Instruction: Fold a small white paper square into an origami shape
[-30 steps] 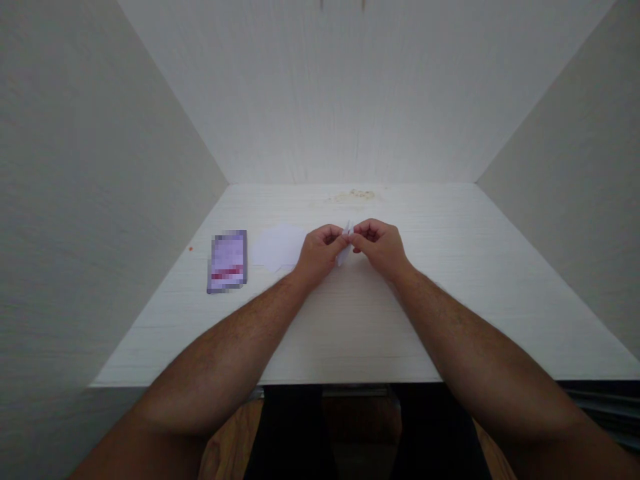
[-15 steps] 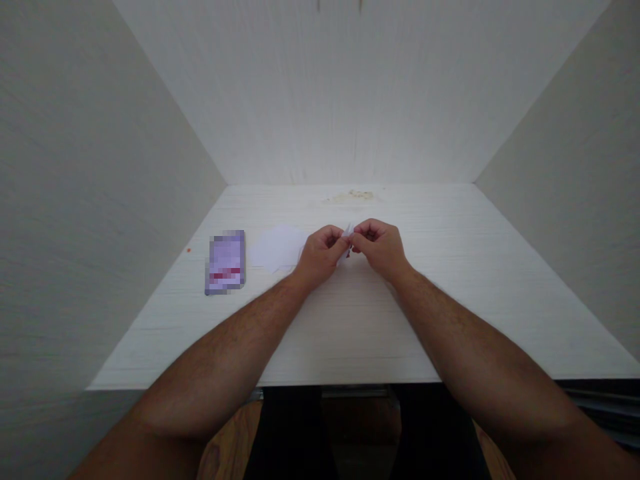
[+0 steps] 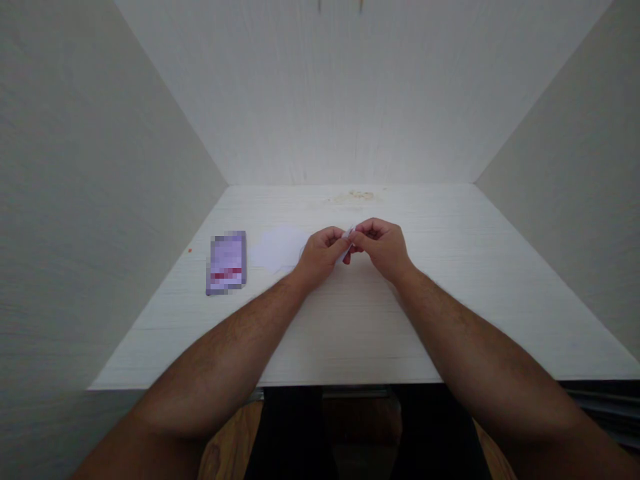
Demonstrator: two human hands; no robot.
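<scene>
Both hands meet over the middle of the white table (image 3: 360,327). Between their fingertips is a small piece of folded white paper (image 3: 344,255). My left hand (image 3: 321,253) is closed, pinching the paper from the left. On the other side, the thumb and fingers of my right hand (image 3: 383,244) pinch its upper right end. Much of the paper is hidden by the fingers. Left of my left hand lie pale white paper sheets (image 3: 280,248), flat on the table and partly covered by that hand.
A purple rectangular item (image 3: 227,263), blurred by pixelation, lies at the left. Behind it is a tiny orange speck (image 3: 190,251). A yellowish worn patch (image 3: 361,195) marks the table's back. Pale panels (image 3: 350,100) rise behind and at both sides.
The fingers have shifted slightly around the paper, and its visible edges now sit at a slightly different angle. Both hands stay in nearly the same place.
</scene>
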